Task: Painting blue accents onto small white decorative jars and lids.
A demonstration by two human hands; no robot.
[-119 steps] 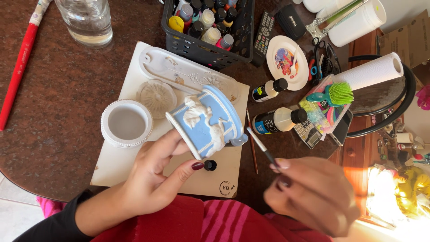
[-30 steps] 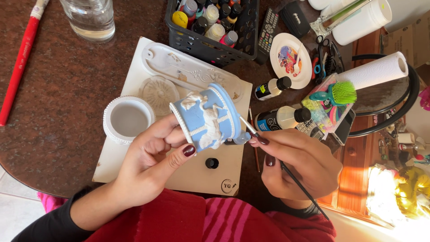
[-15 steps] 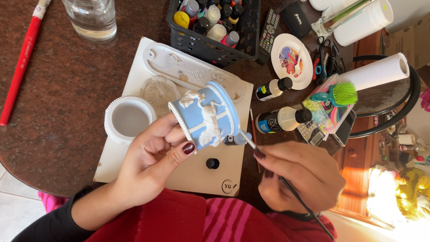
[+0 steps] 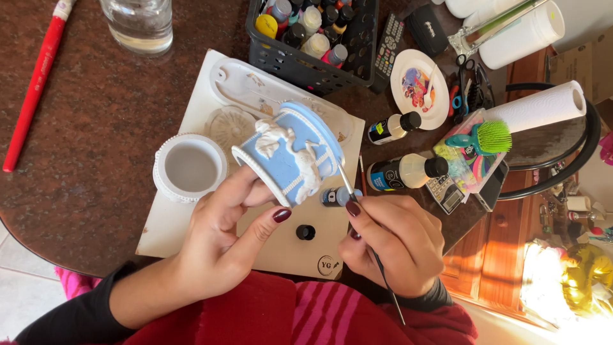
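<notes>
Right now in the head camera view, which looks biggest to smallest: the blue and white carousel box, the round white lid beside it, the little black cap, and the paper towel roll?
1. Blue and white carousel box, though it is held nearer the camera.
2. Paper towel roll.
3. Round white lid, close to the roll, so unsure.
4. Black cap, plainly smallest.

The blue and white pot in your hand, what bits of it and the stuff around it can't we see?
- Head view: the far side of the blue and white pot faces away; the left hand covers its lower edge.
- The brush tip sits behind the pot's rim; its middle is inside the right hand.
- The glass jar is cut off by the top edge.
</notes>
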